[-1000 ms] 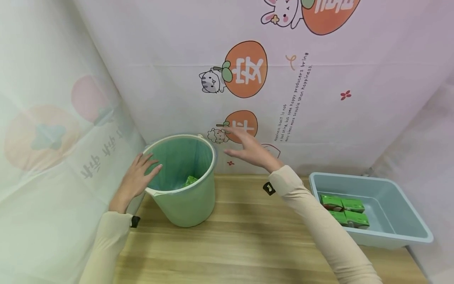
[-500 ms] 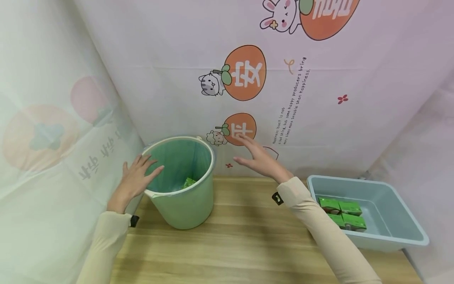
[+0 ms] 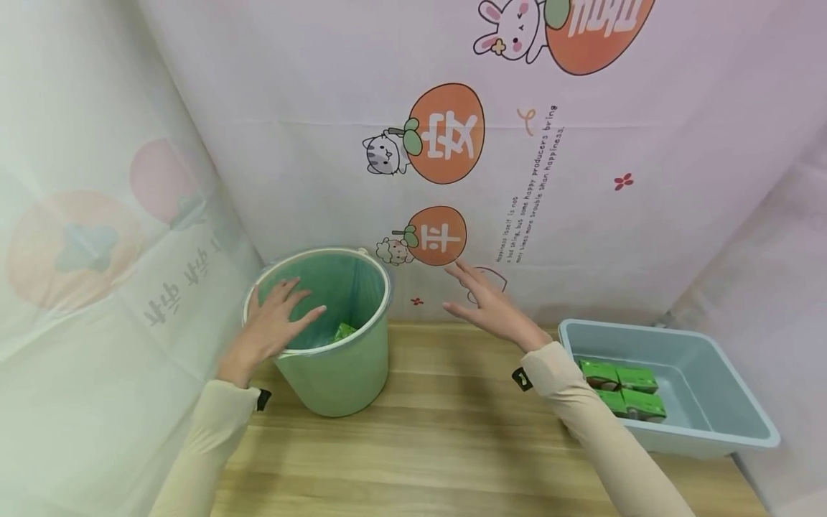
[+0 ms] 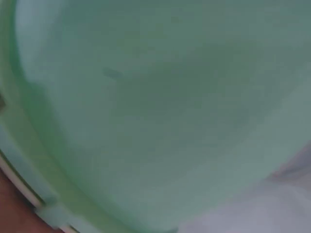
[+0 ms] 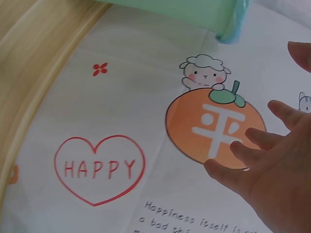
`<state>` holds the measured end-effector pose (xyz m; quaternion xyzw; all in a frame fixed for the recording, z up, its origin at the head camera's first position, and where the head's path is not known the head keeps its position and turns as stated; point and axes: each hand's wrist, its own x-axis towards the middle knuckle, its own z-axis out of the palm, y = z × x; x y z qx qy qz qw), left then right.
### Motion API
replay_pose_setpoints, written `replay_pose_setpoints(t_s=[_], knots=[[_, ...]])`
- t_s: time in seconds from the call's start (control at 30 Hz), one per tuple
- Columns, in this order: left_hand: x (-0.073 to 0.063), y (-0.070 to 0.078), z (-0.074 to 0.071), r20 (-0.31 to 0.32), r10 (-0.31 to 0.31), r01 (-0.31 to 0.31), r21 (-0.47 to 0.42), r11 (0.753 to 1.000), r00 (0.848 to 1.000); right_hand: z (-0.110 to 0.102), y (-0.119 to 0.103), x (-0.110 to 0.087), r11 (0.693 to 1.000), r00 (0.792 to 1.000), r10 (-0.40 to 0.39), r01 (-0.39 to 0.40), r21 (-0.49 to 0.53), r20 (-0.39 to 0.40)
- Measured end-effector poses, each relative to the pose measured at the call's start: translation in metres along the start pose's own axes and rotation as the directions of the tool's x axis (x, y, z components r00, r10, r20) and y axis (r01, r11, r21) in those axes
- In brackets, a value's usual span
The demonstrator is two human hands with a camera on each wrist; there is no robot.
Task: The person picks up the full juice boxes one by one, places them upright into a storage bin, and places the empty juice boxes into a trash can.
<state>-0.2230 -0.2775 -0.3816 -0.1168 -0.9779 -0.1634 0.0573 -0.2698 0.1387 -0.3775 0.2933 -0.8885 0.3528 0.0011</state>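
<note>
A pale green bucket [image 3: 342,384] stands upright at the left of the table, and a small green box [image 3: 344,331] lies inside it. My left hand [image 3: 271,327] hovers at the bucket's near left rim, fingers spread and holding nothing. The left wrist view is filled by the blurred green bucket wall [image 4: 170,107], with a bit of the hand at the lower left corner. To the right of the bucket my right hand [image 3: 494,309] hangs in the air before the printed back cloth, fingers extended. In the right wrist view that hand [image 5: 277,179] holds nothing.
A light blue plastic tub [image 3: 730,384] stands at the right of the table, with several green boxes [image 3: 636,379] on its left side. The wooden table [image 3: 413,459] is bounded by a printed white cloth [image 3: 310,165] at the back and cloth at both sides.
My right hand has drawn back to the right, away from the bucket. The left hand has shifted right across the bucket's rim. The boxes stay where they were.
</note>
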Motion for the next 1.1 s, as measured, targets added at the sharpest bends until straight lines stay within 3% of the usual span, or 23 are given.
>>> replay_pose_setpoints(t_s=[0.23, 0.8, 0.93, 1.1], knots=[[0.006, 0.016, 0.006, -0.013, 0.031, -0.03, 0.027, 0.999, 0.999, 0.006, 0.015, -0.012, 0.999, 0.999, 0.049, -0.049, -0.013, 0.002], [0.029, 0.055, 0.027, 0.002, 0.13, -0.129, -0.053, 0.99, 0.992, 0.017, 0.031, -0.031, 0.997, 0.998, 0.06, -0.06, -0.042, -0.005], [0.032, 0.063, 0.034, -0.036, 0.176, -0.177, -0.055, 0.983, 0.984, 0.02, 0.035, -0.036, 0.997, 0.998, 0.061, -0.061, -0.049, -0.001], [0.037, 0.079, 0.044, -0.07, 0.269, -0.272, -0.035, 0.962, 0.961, 0.022, 0.039, -0.04, 0.996, 0.998, 0.066, -0.067, -0.06, -0.005]])
